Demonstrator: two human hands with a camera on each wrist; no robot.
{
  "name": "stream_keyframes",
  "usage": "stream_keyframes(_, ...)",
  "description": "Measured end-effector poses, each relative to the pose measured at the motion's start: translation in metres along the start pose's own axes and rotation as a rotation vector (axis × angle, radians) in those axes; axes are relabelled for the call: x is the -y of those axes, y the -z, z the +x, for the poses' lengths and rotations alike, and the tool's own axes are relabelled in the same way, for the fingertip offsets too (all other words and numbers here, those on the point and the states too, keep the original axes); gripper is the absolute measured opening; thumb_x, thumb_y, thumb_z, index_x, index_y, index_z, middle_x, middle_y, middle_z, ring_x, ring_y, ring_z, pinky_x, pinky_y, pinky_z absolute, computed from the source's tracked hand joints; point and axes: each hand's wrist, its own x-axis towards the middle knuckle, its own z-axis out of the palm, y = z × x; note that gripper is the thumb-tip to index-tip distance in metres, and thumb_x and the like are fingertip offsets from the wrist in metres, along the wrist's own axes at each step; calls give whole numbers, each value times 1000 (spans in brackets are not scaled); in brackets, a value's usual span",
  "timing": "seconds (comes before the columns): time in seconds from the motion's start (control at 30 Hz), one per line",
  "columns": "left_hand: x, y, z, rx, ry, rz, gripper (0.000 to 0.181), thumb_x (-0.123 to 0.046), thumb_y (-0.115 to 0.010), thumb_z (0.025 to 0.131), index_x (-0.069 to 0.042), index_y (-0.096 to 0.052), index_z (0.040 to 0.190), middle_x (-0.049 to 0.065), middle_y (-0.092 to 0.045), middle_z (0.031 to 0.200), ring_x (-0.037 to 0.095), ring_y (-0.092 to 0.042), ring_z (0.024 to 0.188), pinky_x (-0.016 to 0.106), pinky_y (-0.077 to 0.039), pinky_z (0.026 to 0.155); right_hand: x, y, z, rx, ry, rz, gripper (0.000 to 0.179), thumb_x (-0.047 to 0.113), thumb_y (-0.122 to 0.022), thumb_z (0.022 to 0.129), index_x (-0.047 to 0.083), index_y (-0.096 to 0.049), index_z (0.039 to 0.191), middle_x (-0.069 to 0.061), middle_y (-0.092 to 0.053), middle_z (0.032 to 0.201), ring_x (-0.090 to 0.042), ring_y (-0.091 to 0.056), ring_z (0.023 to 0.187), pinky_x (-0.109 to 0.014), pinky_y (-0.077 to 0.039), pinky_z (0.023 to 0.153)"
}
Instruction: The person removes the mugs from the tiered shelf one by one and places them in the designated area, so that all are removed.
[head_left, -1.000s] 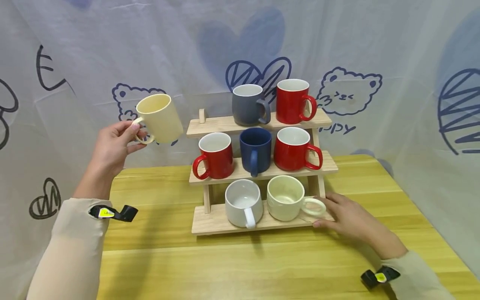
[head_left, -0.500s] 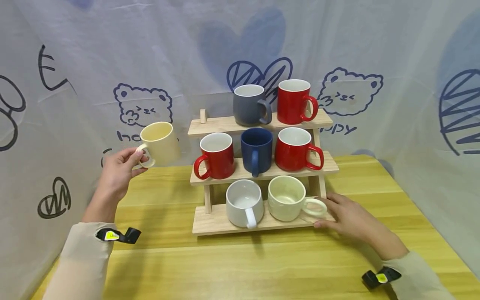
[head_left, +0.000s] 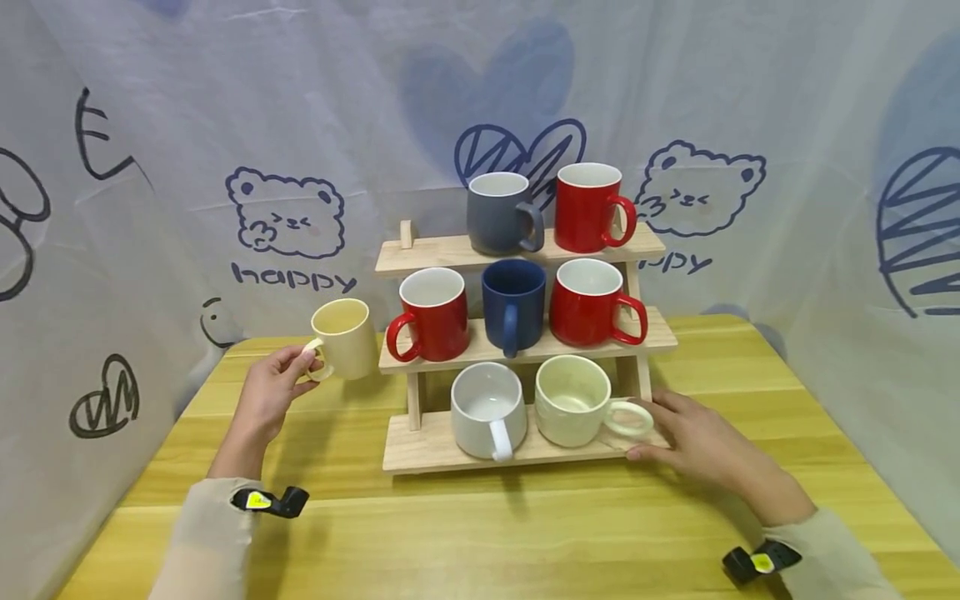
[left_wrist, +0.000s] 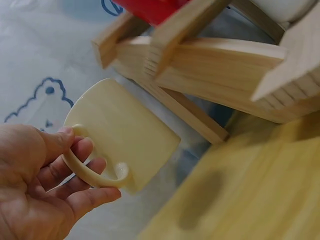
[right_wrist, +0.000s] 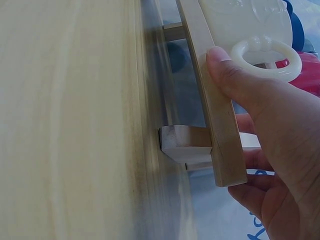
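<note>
My left hand (head_left: 273, 387) pinches the handle of a pale yellow mug (head_left: 351, 346), thumb on top and fingers through and under the loop. The mug is upright in the head view, left of the wooden tiered rack (head_left: 408, 446); in the left wrist view its shadow falls on the tabletop apart from it. My right hand (head_left: 697, 437) grips the right end of the rack's bottom board (right_wrist: 225, 135), thumb on the front edge and fingers on the far side. Close by that thumb is the ring handle of a cream mug (head_left: 572, 408). A white mug (head_left: 487, 417) stands beside it.
On the middle tier are a red mug (head_left: 435, 321), a navy mug (head_left: 517, 292) and another red mug (head_left: 581, 308). The top tier bears a grey mug (head_left: 495, 221) and a red mug (head_left: 587, 217). A printed curtain (head_left: 315, 100) hangs behind the wooden table (head_left: 450, 542).
My left hand has lowered the pale yellow mug and brought it rightward, from above the top tier's height to beside the middle tier. My right hand has kept its place on the rack.
</note>
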Motion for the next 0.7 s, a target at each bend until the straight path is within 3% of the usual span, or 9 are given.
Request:
stream_keyframes(0.2, 24, -13, 2, 2, 51, 22, 50, -31, -47, 104, 9, -51, 133, 21, -59, 115, 12, -59, 101, 25, -55, 83, 0, 1, 0, 26, -32, -8, 84, 73, -59, 80, 10, -57, 137, -15, -55, 129, -39, -56, 114, -57, -47, 93)
stream_keyframes(0.7, 54, -36, 4, 30, 88, -77, 46, -27, -50, 103, 11, -53, 129, 13, -63, 106, 9, -59, 98, 32, -55, 88, 1, -1, -2, 5, -13, -12, 81, 70, -63, 80, 10, -58, 135, -14, -56, 127, -38, -57, 112, -57, -48, 92)
